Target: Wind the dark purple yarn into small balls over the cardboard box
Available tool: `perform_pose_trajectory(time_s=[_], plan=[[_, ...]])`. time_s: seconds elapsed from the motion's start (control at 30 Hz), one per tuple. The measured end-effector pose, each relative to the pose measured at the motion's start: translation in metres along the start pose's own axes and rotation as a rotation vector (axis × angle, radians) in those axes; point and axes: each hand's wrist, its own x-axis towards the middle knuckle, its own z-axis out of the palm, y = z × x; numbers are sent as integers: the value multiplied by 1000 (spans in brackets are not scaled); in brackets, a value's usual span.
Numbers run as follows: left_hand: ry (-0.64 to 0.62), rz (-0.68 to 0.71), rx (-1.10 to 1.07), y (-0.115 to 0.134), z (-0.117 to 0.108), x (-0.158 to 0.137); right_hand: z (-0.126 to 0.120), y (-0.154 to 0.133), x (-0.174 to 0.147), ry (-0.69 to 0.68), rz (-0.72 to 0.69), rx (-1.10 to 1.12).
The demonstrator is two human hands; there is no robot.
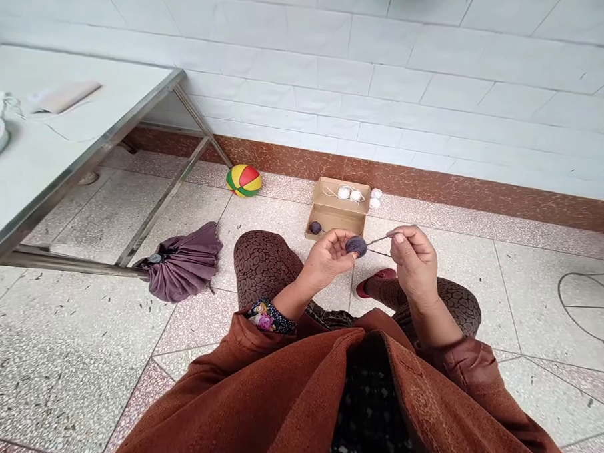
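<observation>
My left hand [329, 258] is closed around a small dark purple-grey ball of yarn [356, 246], held above my lap. Pinched between the thumb and fingers of my right hand [414, 261] is a strand of the same yarn [379, 240], which runs across to the ball. A second strand passes lower between the two hands. Beyond them an open cardboard box [338, 219] sits on the floor. Inside it lies another dark yarn ball [315, 227], with a thread leading toward my hands. White yarn balls [349, 193] rest on the box's lid.
More white balls [375, 198] lie right of the box by the wall. A striped ball [244, 180] and a folded purple umbrella [185, 261] are on the floor to the left, near a metal-framed table [132, 92]. A wire ring [591, 307] lies far right.
</observation>
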Motion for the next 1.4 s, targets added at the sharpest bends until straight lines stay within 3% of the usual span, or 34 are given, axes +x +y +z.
perform_pose_trajectory(time_s=[0.1,0.27,0.37,0.5,0.6,0.7,0.8,0.9,1.0,1.1,1.23,1.3,1.4], plan=[[8,0,-1,2,-2,-2,2,-5,-1,146,49,160],[-157,-62,-69,9,0,-11,9,-3,10,205,165,209],[-195,-94,-153,9,0,-14,17,7,12,161,233,215],[-76,-58,-205,4,-3,-12,30,22,-1,29,263,153],[32,0,-161,-3,-7,-6,38,25,-16,-91,203,49],[94,39,-64,-8,-11,-3,40,17,-26,-216,34,-81],[95,51,52,-11,-15,-2,32,2,-25,-281,-164,-184],[47,58,141,-9,-18,-3,22,-9,-15,-324,-279,-255],[-86,33,149,-6,-19,-6,16,-10,-3,-233,-267,-254],[-150,-8,28,-7,-18,-8,21,4,0,-97,-133,-173],[-50,-48,-228,-16,-16,-5,37,30,-12,-136,65,-65],[12,-59,-265,-21,-15,1,43,35,-20,-171,39,-108],[96,-25,-161,-26,-17,12,41,28,-25,-229,-106,-192]])
